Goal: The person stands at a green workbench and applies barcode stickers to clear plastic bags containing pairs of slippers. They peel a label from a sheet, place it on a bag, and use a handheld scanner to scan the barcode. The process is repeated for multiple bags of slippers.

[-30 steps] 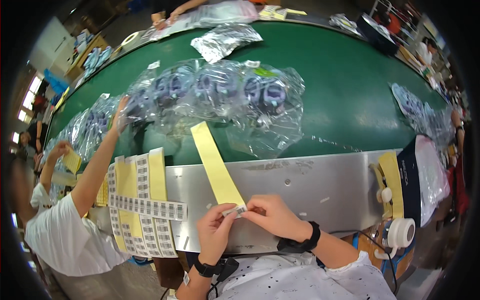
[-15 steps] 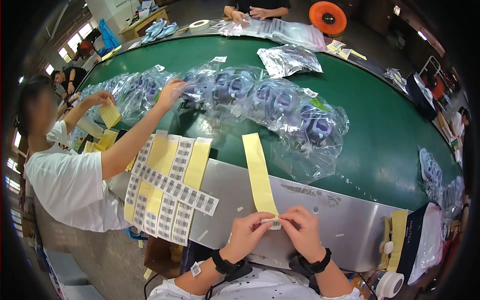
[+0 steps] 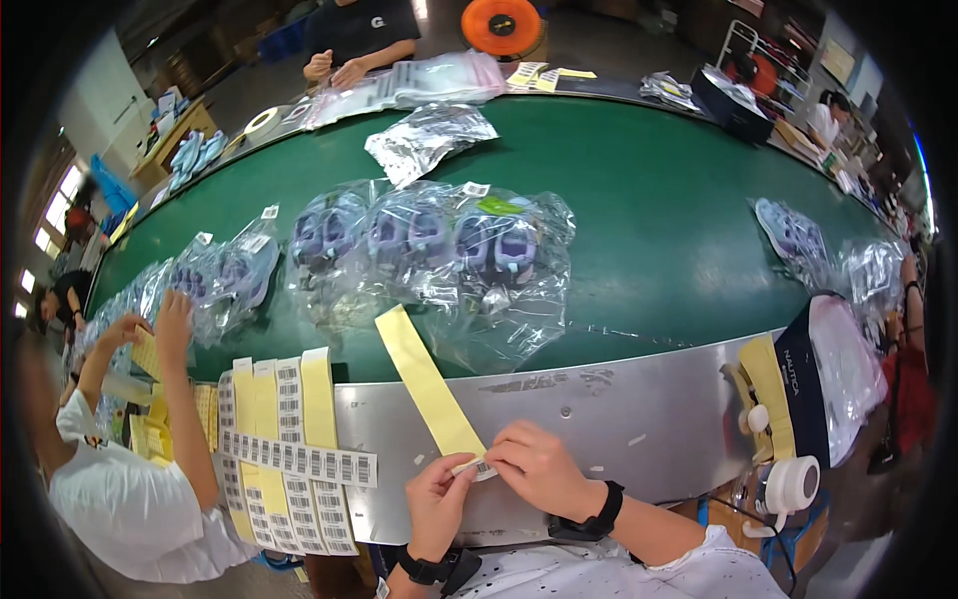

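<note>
Long yellow paper strip (image 3: 429,379), crinkled plastic bags (image 3: 507,324)

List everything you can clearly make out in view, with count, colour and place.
Yellow strip: one, yellow with white end, lower centre
Label strips: several, white and yellow, ledge's left
Metal ledge: one, silver, near side
Work surface: one, green, centre
Bagged shoes: several, bluish-purple, left, centre and right
Pouch: one, silver, far centre
Tape roll: one, off-white, far left
Disc: one, orange, far side
Bottle: one, white-lidded, lower right
Co-workers: several, mixed clothing, left, far, right
Wristbands: two, black, wearer's wrists
Left hand: one, bare, pinching strip
Right hand: one, bare, pinching strip
</note>
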The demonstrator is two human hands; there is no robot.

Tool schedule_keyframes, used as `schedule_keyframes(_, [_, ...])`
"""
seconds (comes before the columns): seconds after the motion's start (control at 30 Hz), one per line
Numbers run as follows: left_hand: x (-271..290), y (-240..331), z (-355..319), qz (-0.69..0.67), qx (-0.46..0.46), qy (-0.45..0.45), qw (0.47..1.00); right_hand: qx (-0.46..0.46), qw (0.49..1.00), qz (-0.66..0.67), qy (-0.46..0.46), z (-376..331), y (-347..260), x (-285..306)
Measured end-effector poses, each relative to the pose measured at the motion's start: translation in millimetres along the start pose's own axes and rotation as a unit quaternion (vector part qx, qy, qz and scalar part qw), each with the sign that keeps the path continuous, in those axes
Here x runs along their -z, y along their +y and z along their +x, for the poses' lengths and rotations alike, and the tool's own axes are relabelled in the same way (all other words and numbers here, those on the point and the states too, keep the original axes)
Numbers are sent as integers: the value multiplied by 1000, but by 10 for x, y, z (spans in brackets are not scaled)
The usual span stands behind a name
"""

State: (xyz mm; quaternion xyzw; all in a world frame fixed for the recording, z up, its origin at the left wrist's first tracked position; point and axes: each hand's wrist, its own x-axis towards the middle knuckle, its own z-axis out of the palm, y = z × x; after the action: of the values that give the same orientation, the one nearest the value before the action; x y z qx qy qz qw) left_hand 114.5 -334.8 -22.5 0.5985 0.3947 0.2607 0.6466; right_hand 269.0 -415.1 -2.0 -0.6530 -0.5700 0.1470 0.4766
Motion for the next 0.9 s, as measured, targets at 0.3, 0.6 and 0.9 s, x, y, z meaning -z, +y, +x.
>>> schedule_keyframes(0.3, [18, 160, 23, 62, 17, -40, 997, -38, 998, 51, -12, 17, 44, 67])
schedule_keyframes(0.6, [42, 231, -38, 24, 15, -53, 998, -51, 992, 112, -26, 22, 10, 126])
schedule_keyframes(0.9, [10, 150, -8, -24, 44, -50, 997, 54, 998, -22, 0, 6, -26, 133])
